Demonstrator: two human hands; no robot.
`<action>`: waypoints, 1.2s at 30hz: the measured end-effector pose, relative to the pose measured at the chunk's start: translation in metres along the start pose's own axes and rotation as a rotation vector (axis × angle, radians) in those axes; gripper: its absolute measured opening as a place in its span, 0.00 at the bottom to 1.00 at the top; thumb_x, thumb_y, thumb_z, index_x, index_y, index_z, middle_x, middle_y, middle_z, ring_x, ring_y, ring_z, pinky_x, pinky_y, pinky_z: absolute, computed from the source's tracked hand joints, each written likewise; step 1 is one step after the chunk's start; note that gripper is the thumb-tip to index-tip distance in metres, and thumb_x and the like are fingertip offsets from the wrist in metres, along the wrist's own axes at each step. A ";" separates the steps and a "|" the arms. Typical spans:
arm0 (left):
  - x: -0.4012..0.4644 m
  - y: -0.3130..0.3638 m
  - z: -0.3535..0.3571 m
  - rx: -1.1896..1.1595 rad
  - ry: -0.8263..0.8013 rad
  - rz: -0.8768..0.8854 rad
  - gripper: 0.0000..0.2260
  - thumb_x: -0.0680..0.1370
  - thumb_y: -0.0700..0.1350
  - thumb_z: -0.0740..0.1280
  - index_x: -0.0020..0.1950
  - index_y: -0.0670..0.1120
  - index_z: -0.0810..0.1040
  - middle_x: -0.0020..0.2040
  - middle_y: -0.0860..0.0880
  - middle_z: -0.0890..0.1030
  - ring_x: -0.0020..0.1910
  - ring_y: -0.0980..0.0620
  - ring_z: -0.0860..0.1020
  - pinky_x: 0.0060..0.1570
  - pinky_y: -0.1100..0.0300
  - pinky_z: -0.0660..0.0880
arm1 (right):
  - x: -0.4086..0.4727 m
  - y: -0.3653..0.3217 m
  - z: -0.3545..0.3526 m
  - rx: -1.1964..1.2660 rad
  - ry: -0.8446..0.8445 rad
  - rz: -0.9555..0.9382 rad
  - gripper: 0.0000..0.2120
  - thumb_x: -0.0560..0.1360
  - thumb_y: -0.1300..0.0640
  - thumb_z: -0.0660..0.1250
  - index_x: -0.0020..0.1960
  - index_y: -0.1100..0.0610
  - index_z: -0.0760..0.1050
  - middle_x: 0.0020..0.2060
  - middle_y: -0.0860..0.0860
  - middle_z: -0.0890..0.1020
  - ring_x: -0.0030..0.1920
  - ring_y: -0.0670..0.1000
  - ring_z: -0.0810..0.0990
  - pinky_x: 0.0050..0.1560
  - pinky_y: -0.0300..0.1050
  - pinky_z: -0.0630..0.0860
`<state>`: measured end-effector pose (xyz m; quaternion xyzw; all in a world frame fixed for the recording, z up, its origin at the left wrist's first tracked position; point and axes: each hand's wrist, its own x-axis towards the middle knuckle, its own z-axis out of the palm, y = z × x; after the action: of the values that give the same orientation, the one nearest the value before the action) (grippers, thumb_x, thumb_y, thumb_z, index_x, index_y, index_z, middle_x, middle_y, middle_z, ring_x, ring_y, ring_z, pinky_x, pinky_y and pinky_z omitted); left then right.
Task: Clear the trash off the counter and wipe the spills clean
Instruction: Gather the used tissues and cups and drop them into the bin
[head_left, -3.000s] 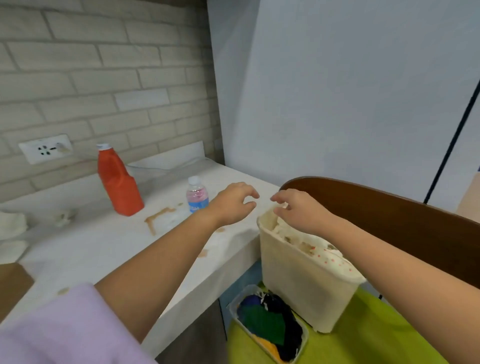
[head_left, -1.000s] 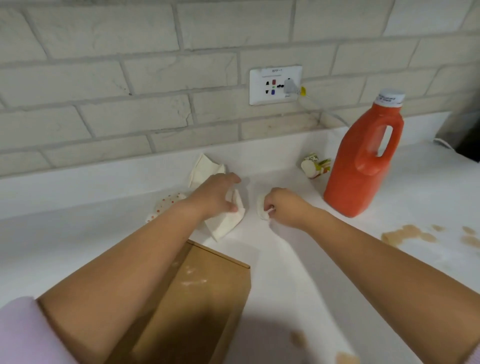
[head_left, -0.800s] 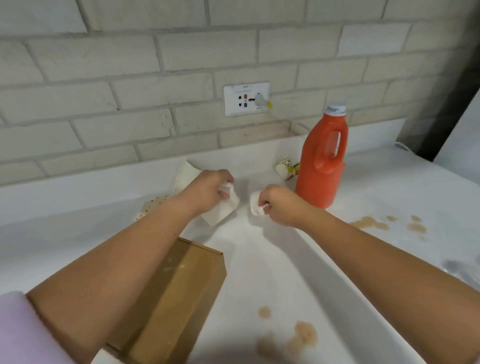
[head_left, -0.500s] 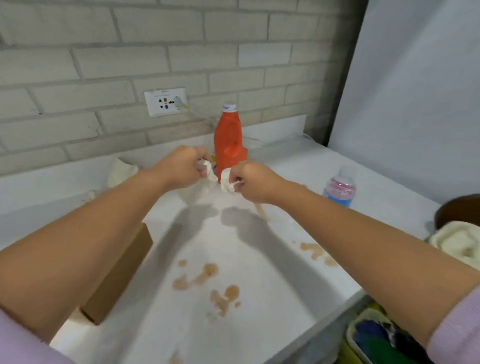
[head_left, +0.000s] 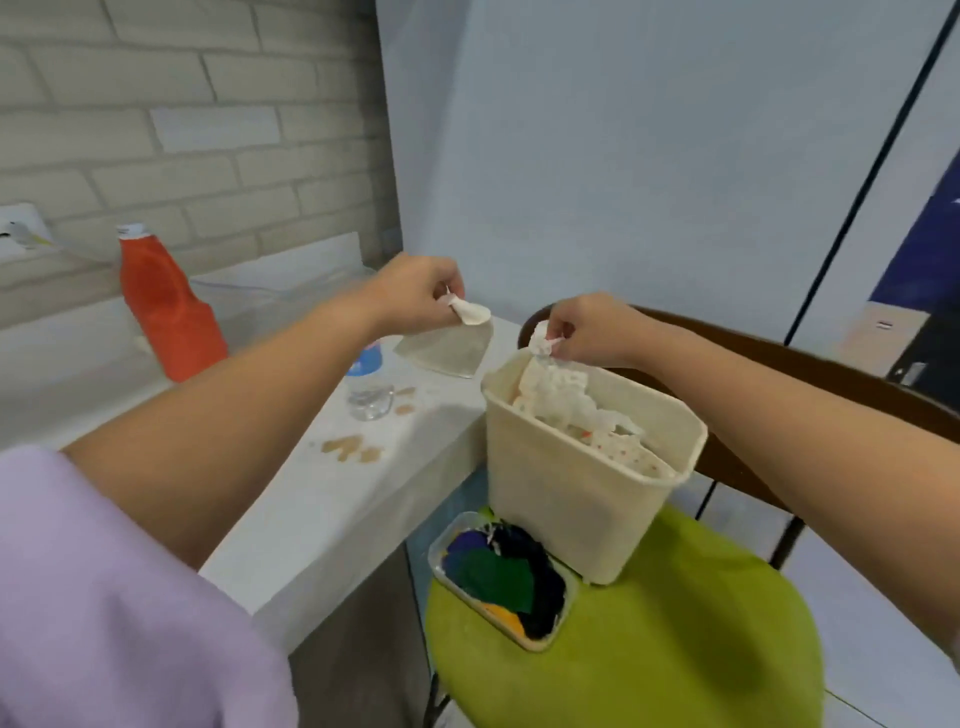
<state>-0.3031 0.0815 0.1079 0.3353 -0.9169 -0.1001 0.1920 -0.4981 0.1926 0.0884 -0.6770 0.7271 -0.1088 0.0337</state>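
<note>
Counter stained brown, cream bin on green chair

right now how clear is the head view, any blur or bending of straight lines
Head view: soft motion blur throughout, worst on the orange plastic bottle and the clear water bottle; wide-angle bending curves the brick courses and the dark vertical line at right; even, soft light with no glare; the cream plastic bin and both hands, left and right, read well enough.

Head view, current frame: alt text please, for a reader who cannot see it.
The right hand holds crumpled paper over a cream bin on a green chair; the left hand carries a folded napkin. Brown spills mark the counter.
</note>
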 end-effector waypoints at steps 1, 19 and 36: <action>0.010 0.013 0.004 -0.010 -0.006 0.033 0.09 0.72 0.46 0.71 0.50 0.45 0.79 0.43 0.50 0.76 0.42 0.51 0.73 0.41 0.62 0.66 | -0.010 0.016 -0.002 -0.023 -0.035 0.038 0.10 0.74 0.57 0.65 0.55 0.58 0.76 0.50 0.51 0.77 0.50 0.51 0.73 0.46 0.41 0.67; 0.031 0.066 0.061 -0.011 -0.200 0.022 0.13 0.78 0.48 0.64 0.61 0.48 0.76 0.58 0.49 0.77 0.54 0.51 0.75 0.52 0.60 0.71 | -0.048 0.057 -0.007 0.101 -0.076 0.104 0.12 0.77 0.57 0.60 0.59 0.55 0.75 0.55 0.51 0.78 0.53 0.50 0.75 0.50 0.41 0.71; -0.147 -0.124 -0.049 0.244 0.042 -0.391 0.19 0.76 0.58 0.63 0.63 0.50 0.75 0.61 0.49 0.75 0.64 0.47 0.68 0.64 0.47 0.66 | 0.063 -0.198 0.054 0.261 -0.087 -0.398 0.24 0.77 0.55 0.62 0.72 0.53 0.62 0.69 0.53 0.68 0.68 0.54 0.67 0.68 0.47 0.63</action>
<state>-0.1078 0.0810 0.0717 0.5293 -0.8356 -0.0170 0.1460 -0.2987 0.1126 0.0821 -0.8009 0.5570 -0.1771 0.1299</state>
